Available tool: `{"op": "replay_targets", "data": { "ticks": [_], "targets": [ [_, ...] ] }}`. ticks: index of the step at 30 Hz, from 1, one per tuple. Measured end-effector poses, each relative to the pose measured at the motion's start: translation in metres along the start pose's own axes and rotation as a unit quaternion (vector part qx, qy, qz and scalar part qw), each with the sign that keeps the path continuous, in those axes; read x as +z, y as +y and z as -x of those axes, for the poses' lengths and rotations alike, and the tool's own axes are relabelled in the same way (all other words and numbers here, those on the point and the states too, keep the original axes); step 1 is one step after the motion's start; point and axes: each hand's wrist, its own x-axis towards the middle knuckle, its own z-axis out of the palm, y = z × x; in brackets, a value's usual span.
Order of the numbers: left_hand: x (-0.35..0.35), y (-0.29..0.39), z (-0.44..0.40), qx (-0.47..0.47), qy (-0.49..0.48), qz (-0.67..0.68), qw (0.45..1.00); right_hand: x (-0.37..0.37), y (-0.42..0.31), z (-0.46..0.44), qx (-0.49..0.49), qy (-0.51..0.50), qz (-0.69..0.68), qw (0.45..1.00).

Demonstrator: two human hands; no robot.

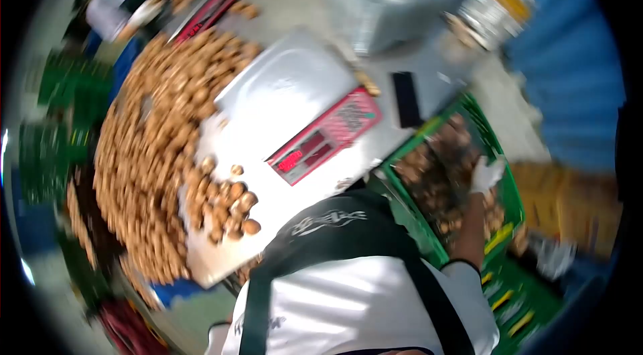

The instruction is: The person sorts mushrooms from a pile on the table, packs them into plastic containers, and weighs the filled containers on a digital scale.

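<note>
My right hand (487,174), in a pale glove, is over a green crate (512,197) at the right, at the edge of a clear plastic bag of brown mushrooms (452,144). Blur hides how its fingers lie. My left hand is out of sight; only the left sleeve shows at the bottom. On the table stands a scale with a bare metal plate (291,87) and a red display panel (325,134). A large heap of brown mushrooms (154,147) covers the left of the table, with a smaller group (221,204) near the front edge.
A dark phone (405,99) lies right of the scale. Behind it are a stack of clear plastic bags (395,7) and a jar with a yellow label (499,7). Another person's gloved hand (146,12) is at the upper left. Green crates (74,80) stand at the left.
</note>
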Motion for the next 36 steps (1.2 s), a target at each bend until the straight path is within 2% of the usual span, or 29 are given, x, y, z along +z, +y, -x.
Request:
{"op": "replay_targets", "data": {
  "ticks": [1, 3, 5, 7, 9, 10, 12, 13, 17, 18, 21, 22, 23, 25, 27, 28, 29, 31, 32, 33, 35, 36],
  "targets": [
    [0.012, -0.017, 0.000, -0.013, 0.002, 0.048, 0.999, 0.006, -0.038, -0.031, -0.043, 0.026, -0.037, 0.998],
    [0.040, -0.044, 0.004, -0.034, 0.008, 0.144, 0.989, -0.005, -0.141, -0.096, -0.148, -0.045, -0.274, 0.949],
    [0.068, -0.058, 0.007, -0.048, 0.013, 0.239, 0.970, -0.050, -0.268, -0.126, -0.328, 0.018, -0.337, 0.882],
    [0.091, -0.067, 0.010, -0.068, 0.016, 0.329, 0.942, -0.107, -0.381, -0.114, -0.369, -0.059, -0.450, 0.811],
    [0.109, -0.073, 0.016, -0.086, 0.018, 0.414, 0.906, -0.102, -0.445, -0.134, -0.510, 0.038, -0.315, 0.800],
    [0.114, -0.074, 0.022, -0.096, 0.019, 0.456, 0.884, -0.091, -0.470, -0.137, -0.521, 0.031, -0.271, 0.809],
    [0.124, -0.075, 0.038, -0.119, 0.018, 0.530, 0.839, -0.068, -0.499, -0.144, -0.484, -0.116, -0.126, 0.858],
    [0.127, -0.074, 0.047, -0.133, 0.016, 0.561, 0.817, -0.067, -0.508, -0.138, -0.444, -0.165, -0.037, 0.880],
    [0.138, -0.076, 0.063, -0.157, 0.018, 0.638, 0.754, -0.037, -0.503, -0.168, -0.452, -0.173, -0.166, 0.859],
    [0.144, -0.090, 0.049, -0.103, 0.019, 0.660, 0.744, -0.042, -0.501, -0.170, -0.425, -0.193, -0.167, 0.869],
    [0.138, -0.115, 0.014, -0.147, 0.036, 0.641, 0.752, -0.046, -0.499, -0.171, -0.403, -0.180, -0.165, 0.882],
    [0.157, -0.203, -0.060, -0.074, 0.060, 0.538, 0.837, -0.039, -0.497, -0.176, -0.400, -0.190, -0.175, 0.879],
    [0.138, -0.177, -0.037, -0.040, 0.119, 0.508, 0.852, -0.030, -0.495, -0.186, -0.403, -0.203, -0.166, 0.877],
    [0.102, -0.144, -0.010, 0.080, 0.178, 0.418, 0.887, -0.015, -0.490, -0.207, -0.406, -0.228, -0.149, 0.872],
    [0.049, -0.093, 0.033, 0.083, 0.196, 0.281, 0.936, 0.009, -0.482, -0.252, -0.424, -0.242, -0.186, 0.853],
    [0.025, -0.066, 0.056, 0.130, 0.239, 0.238, 0.932, 0.016, -0.483, -0.257, -0.433, -0.252, -0.205, 0.841],
    [0.004, -0.040, 0.072, 0.176, 0.279, 0.193, 0.924, -0.005, -0.492, -0.245, -0.272, -0.321, -0.244, 0.874],
    [-0.038, -0.004, 0.087, 0.268, 0.299, 0.163, 0.901, 0.015, -0.490, -0.274, -0.139, -0.376, -0.365, 0.840],
    [-0.057, 0.017, 0.092, 0.227, 0.287, 0.188, 0.912, 0.069, -0.473, -0.338, -0.118, -0.409, -0.403, 0.810],
    [-0.074, 0.038, 0.094, 0.186, 0.273, 0.211, 0.920, 0.031, -0.477, -0.312, -0.206, -0.298, -0.382, 0.850],
    [-0.097, 0.082, 0.091, 0.339, 0.334, 0.200, 0.857, -0.054, -0.486, -0.255, -0.318, -0.007, -0.259, 0.912],
    [-0.109, 0.096, 0.069, 0.371, 0.362, 0.141, 0.843, -0.097, -0.491, -0.212, -0.319, 0.020, -0.277, 0.906]
  ]
}}
